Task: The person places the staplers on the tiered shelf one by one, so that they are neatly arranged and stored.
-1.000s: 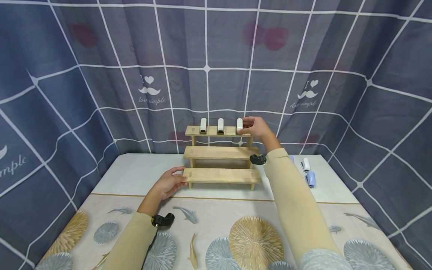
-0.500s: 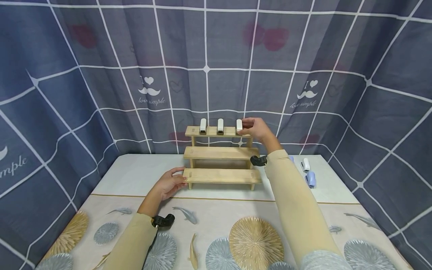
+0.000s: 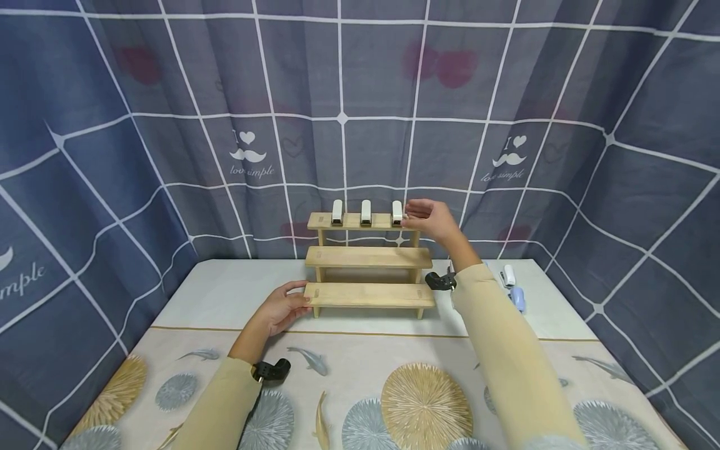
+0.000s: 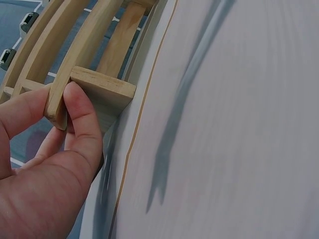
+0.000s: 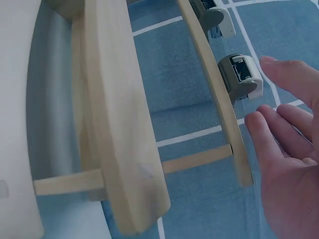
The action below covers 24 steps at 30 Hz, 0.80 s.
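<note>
A three-tier wooden stand point(image 3: 368, 256) is on the white tabletop. Along its top tier are three small white staplers, one at the left point(image 3: 337, 212), one in the middle point(image 3: 366, 212) and one near the right end point(image 3: 397, 212). My right hand point(image 3: 433, 219) is beside the rightmost stapler; in the right wrist view its fingers point(image 5: 261, 134) are spread and apart from that stapler point(image 5: 244, 77). My left hand point(image 3: 281, 307) pinches the left end of the lowest tier between thumb and fingers, as the left wrist view shows.
To the right of the stand lie another white stapler point(image 3: 508, 275) and a blue stapler point(image 3: 517, 299). A further bluish item is mostly hidden by the right sleeve. A patterned cloth point(image 3: 360, 362) covers the front; a grid curtain point(image 3: 304, 150) hangs behind.
My right hand has let go of the rightmost stapler and shifted slightly right, its fingers opening. The stapler stays on the top tier. The left hand keeps its hold.
</note>
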{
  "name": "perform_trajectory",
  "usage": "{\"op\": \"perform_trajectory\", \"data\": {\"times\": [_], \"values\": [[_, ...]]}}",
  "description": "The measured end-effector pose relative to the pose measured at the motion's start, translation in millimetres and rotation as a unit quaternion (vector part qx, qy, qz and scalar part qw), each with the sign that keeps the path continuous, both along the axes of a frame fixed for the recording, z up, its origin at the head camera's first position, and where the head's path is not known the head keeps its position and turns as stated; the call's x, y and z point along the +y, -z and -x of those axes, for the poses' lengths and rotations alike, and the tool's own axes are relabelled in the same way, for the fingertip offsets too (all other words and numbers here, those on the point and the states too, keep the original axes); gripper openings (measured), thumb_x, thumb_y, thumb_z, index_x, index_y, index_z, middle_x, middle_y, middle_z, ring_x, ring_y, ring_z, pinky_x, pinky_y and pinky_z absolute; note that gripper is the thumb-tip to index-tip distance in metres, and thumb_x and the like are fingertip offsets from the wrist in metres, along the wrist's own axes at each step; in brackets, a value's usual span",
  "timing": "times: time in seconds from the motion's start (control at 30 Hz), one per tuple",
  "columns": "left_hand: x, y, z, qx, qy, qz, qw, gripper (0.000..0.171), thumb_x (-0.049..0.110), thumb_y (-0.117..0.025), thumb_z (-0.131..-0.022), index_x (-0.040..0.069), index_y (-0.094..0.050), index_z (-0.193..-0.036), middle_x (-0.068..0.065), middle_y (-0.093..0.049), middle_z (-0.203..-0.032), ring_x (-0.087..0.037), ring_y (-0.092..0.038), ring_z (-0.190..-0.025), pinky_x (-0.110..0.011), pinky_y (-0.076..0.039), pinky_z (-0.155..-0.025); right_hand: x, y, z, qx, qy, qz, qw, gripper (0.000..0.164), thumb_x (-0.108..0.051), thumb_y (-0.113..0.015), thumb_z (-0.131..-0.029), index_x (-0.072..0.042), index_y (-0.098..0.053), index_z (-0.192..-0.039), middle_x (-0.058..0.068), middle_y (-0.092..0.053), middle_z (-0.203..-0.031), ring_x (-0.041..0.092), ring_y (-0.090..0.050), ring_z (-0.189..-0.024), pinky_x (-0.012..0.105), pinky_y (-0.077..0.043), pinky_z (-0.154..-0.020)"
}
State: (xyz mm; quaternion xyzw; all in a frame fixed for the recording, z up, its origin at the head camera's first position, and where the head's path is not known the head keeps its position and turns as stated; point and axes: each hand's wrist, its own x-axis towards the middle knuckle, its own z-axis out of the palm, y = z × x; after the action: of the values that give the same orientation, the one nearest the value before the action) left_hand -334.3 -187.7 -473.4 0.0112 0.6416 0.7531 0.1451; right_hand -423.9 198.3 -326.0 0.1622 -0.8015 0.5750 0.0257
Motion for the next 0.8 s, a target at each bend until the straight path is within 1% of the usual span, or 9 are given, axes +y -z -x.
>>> {"op": "perform_trajectory", "data": {"times": [0.1,0.13,0.33,0.47,0.63,0.7,0.8], "values": [[0.5,0.4,-0.7,-0.002,-0.003,-0.004,1.0,0.069,-0.012,-0.058,-0.095,-0.003,-0.028,-0.156,-0.007,-0.064,-0.103,-0.012,-0.068,-0.083,-0.019,-0.061,-0.075,3.7,2.8,-5.2,0.009,0.001,0.013,1.0,0.067,-0.005,-0.077,-0.09,0.007,-0.046,-0.148,0.025,-0.053,-0.149,0.038,-0.055,-0.137,0.028,-0.054,-0.107],[0.8,0.2,-0.7,-0.003,-0.003,-0.004,1.0,0.069,-0.012,-0.058,-0.094,-0.003,-0.028,-0.156,-0.007,-0.064,-0.103,-0.012,-0.068,-0.082,-0.019,-0.061,-0.075,5.9,7.0,-4.2,0.018,0.004,0.014,1.0,0.066,-0.006,-0.077,-0.09,0.006,-0.047,-0.148,0.024,-0.054,-0.149,0.037,-0.056,-0.136,0.025,-0.055,-0.104],[0.7,0.3,-0.8,-0.002,-0.003,0.0,1.0,0.068,-0.012,-0.058,-0.094,-0.003,-0.029,-0.156,-0.007,-0.064,-0.104,-0.012,-0.068,-0.084,-0.019,-0.061,-0.076,16.1,17.2,-15.3,0.029,0.015,0.039,0.999,0.063,-0.004,-0.078,-0.09,0.008,-0.05,-0.145,0.026,-0.055,-0.146,0.04,-0.056,-0.134,0.013,-0.056,-0.094],[-0.8,1.4,-0.7,0.001,-0.004,0.007,1.0,0.068,-0.011,-0.058,-0.095,-0.003,-0.028,-0.156,-0.008,-0.063,-0.107,-0.012,-0.068,-0.085,-0.019,-0.061,-0.077,23.7,25.7,-22.8,0.032,0.025,0.06,0.997,0.06,-0.003,-0.078,-0.089,0.007,-0.053,-0.143,0.027,-0.057,-0.144,0.039,-0.058,-0.132,0.012,-0.056,-0.092],[-1.6,0.8,0.0,0.003,-0.005,0.012,0.9999,0.068,-0.01,-0.058,-0.096,-0.003,-0.028,-0.157,-0.009,-0.063,-0.108,-0.012,-0.067,-0.086,-0.02,-0.061,-0.078,35.4,38.1,-33.9,0.04,0.034,0.071,0.996,0.06,-0.005,-0.078,-0.09,0.005,-0.053,-0.143,0.027,-0.056,-0.145,0.032,-0.062,-0.128,0.014,-0.056,-0.094],[-0.9,0.1,0.0,0.001,-0.007,0.015,0.9999,0.068,-0.01,-0.059,-0.096,-0.003,-0.029,-0.156,-0.009,-0.063,-0.108,-0.012,-0.067,-0.086,-0.021,-0.062,-0.078,40.5,43.4,-38.8,0.046,0.041,0.067,0.996,0.059,-0.008,-0.079,-0.09,0.004,-0.055,-0.142,0.026,-0.058,-0.143,0.029,-0.063,-0.126,0.014,-0.056,-0.094],[0.6,-1.0,-0.2,-0.002,-0.01,0.017,0.9998,0.068,-0.01,-0.059,-0.095,-0.002,-0.029,-0.156,-0.009,-0.063,-0.108,-0.013,-0.068,-0.086,-0.021,-0.062,-0.078,47.8,50.8,-46.5,0.053,0.051,0.061,0.995,0.058,-0.013,-0.08,-0.089,0.002,-0.058,-0.141,0.018,-0.063,-0.139,0.025,-0.064,-0.124,0.014,-0.056,-0.094]]}}
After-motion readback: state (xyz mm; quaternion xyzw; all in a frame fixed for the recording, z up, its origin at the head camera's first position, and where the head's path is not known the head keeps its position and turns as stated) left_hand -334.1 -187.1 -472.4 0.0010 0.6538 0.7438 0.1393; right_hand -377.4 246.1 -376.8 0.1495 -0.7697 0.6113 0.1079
